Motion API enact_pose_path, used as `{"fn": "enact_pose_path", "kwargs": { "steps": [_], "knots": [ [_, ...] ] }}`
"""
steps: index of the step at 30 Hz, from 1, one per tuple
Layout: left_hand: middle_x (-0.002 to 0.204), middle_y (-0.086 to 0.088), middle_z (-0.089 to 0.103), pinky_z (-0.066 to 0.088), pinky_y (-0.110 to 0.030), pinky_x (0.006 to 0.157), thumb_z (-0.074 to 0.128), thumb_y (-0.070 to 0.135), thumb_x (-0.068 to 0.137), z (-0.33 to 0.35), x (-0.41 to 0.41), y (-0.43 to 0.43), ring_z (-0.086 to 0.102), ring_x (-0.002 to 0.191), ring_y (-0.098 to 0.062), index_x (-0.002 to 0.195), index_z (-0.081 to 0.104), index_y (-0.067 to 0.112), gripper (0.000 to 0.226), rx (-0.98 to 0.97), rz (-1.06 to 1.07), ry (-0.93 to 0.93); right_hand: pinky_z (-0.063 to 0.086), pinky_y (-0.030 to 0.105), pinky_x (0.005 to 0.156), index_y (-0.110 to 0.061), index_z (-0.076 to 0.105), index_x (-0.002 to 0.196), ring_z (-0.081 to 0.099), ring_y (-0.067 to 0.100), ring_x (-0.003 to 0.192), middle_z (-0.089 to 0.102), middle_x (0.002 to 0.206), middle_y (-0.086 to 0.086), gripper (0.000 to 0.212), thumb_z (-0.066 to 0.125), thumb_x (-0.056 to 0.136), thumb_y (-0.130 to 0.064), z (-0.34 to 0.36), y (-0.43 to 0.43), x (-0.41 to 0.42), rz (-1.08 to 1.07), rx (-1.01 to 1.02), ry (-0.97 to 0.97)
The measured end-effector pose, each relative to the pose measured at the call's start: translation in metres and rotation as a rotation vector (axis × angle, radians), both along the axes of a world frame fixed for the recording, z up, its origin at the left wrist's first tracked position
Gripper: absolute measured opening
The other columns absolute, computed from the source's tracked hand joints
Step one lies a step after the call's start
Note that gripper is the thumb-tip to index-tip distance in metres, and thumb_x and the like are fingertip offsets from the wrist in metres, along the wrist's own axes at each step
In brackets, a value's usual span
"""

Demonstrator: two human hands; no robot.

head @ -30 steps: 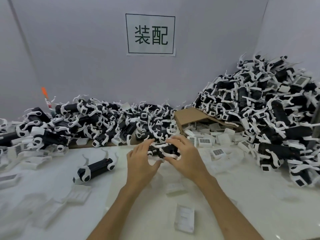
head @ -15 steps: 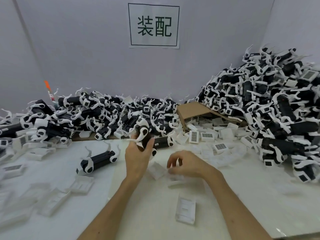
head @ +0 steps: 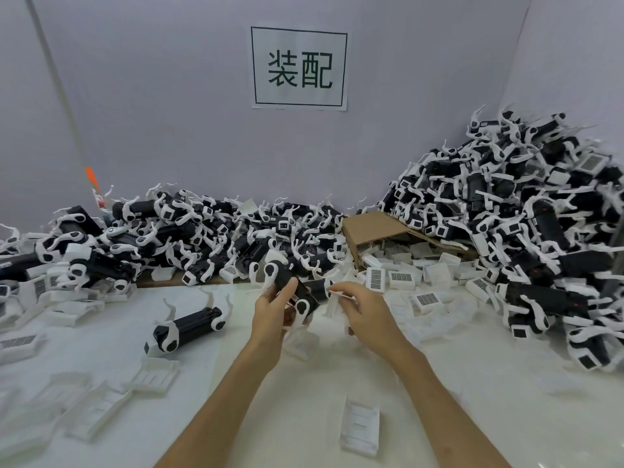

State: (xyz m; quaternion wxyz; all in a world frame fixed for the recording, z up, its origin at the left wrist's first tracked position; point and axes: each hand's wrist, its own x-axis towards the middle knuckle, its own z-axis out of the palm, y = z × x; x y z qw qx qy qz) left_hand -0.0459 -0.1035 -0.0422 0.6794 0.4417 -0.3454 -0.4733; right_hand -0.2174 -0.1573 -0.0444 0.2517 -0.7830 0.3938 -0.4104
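My left hand (head: 275, 312) grips a black toy body with white legs (head: 290, 288), held tilted above the white table (head: 472, 383) at centre. My right hand (head: 363, 307) pinches a small white plastic cover piece (head: 334, 304) just to the right of that body, close to it. Whether the piece touches the body I cannot tell. Another black-and-white toy body (head: 184, 327) lies on its side on the table to the left of my hands.
Heaps of the same black-and-white bodies fill the back left (head: 169, 238) and tower at the right (head: 523, 231). An open cardboard box (head: 374, 228) spills white grille pieces (head: 401, 278). Loose white covers lie at front left (head: 101, 407) and near front (head: 359, 430).
My left hand lifted a toy body off the table edge and tilted it. My right hand picked up a white cover from the table and brought it up beside the body.
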Motion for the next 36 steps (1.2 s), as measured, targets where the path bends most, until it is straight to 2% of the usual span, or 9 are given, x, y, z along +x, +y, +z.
{"fn": "enact_pose_path", "kwargs": {
  "steps": [2,5,11,16,19,24,29,32,36],
  "knots": [
    [0.099,-0.016,0.074,0.058,-0.032,0.062,0.065,0.029,0.095,0.002,-0.003,0.003,0.066,0.081,-0.027,0.114,0.067,0.007,0.029,0.013,-0.095,0.034,0.048,0.014,0.057,-0.019,0.066,0.127,0.058,0.002,0.053,0.06,0.111,-0.004,0.035,0.045,0.103,-0.005,-0.001,-0.001,0.001,-0.013,-0.024,-0.017],
    [0.098,-0.015,0.072,0.059,-0.035,0.063,0.06,0.023,0.095,0.002,-0.006,0.006,0.07,0.079,-0.026,0.114,0.067,0.005,0.027,0.014,-0.225,0.101,0.049,0.015,0.069,-0.016,0.063,0.133,0.055,-0.005,0.073,0.056,0.1,-0.009,0.042,0.045,0.1,0.003,0.002,0.0,0.002,-0.048,-0.138,-0.075],
    [0.102,-0.015,0.072,0.06,-0.042,0.073,0.071,0.026,0.08,0.0,-0.008,0.004,0.067,0.082,-0.031,0.106,0.073,0.011,0.03,-0.02,-0.354,0.063,0.042,0.006,0.075,-0.01,0.065,0.131,0.054,-0.013,0.091,0.059,0.107,-0.006,0.044,0.05,0.095,0.01,0.005,0.001,0.001,-0.145,-0.271,-0.162],
    [0.108,-0.015,0.073,0.061,-0.038,0.067,0.073,0.027,0.085,-0.002,-0.011,0.005,0.063,0.077,-0.031,0.106,0.077,0.021,0.023,-0.004,-0.373,-0.013,0.039,0.002,0.084,-0.017,0.059,0.137,0.05,-0.018,0.101,0.056,0.113,-0.013,0.039,0.053,0.1,-0.005,0.007,0.004,0.003,-0.159,-0.19,-0.252],
    [0.105,-0.014,0.073,0.06,-0.035,0.062,0.072,0.025,0.088,-0.004,-0.014,0.006,0.065,0.067,-0.026,0.108,0.077,0.021,0.021,-0.027,-0.376,-0.019,0.031,0.002,0.095,-0.03,0.047,0.145,0.039,-0.024,0.117,0.05,0.128,-0.017,0.043,0.051,0.103,-0.02,0.01,0.012,0.007,0.007,-0.03,-0.208],
    [0.098,-0.004,0.072,0.062,-0.038,0.067,0.073,0.028,0.088,-0.006,-0.011,0.003,0.061,0.062,-0.016,0.114,0.073,0.019,0.028,-0.033,-0.282,-0.031,0.028,-0.003,0.095,-0.031,0.041,0.149,0.036,-0.026,0.123,0.044,0.134,-0.035,0.056,0.043,0.093,-0.03,0.009,0.023,0.014,0.195,0.114,-0.223],
    [0.101,-0.003,0.073,0.061,-0.038,0.07,0.071,0.026,0.091,-0.006,-0.011,0.002,0.062,0.065,-0.017,0.118,0.071,0.018,0.028,-0.062,-0.263,-0.008,0.039,0.013,0.106,-0.026,0.046,0.148,0.044,-0.012,0.13,0.05,0.144,-0.02,0.06,0.048,0.089,-0.024,0.011,0.024,0.012,0.183,0.111,-0.261],
    [0.114,-0.013,0.07,0.062,-0.043,0.076,0.071,0.028,0.091,-0.007,-0.011,0.001,0.06,0.076,-0.025,0.12,0.07,0.019,0.03,-0.066,-0.25,-0.013,0.045,0.024,0.107,-0.025,0.049,0.146,0.051,-0.006,0.128,0.054,0.138,-0.023,0.05,0.053,0.097,-0.013,0.01,0.022,0.012,0.151,0.086,-0.27],
    [0.108,-0.007,0.071,0.062,-0.04,0.074,0.071,0.028,0.092,-0.007,-0.011,0.002,0.062,0.068,-0.019,0.117,0.072,0.02,0.027,-0.071,-0.235,-0.005,0.045,0.021,0.106,-0.021,0.052,0.144,0.05,-0.011,0.125,0.055,0.132,-0.029,0.046,0.054,0.1,-0.008,0.008,0.02,0.012,0.131,0.056,-0.236]
  ]
}}
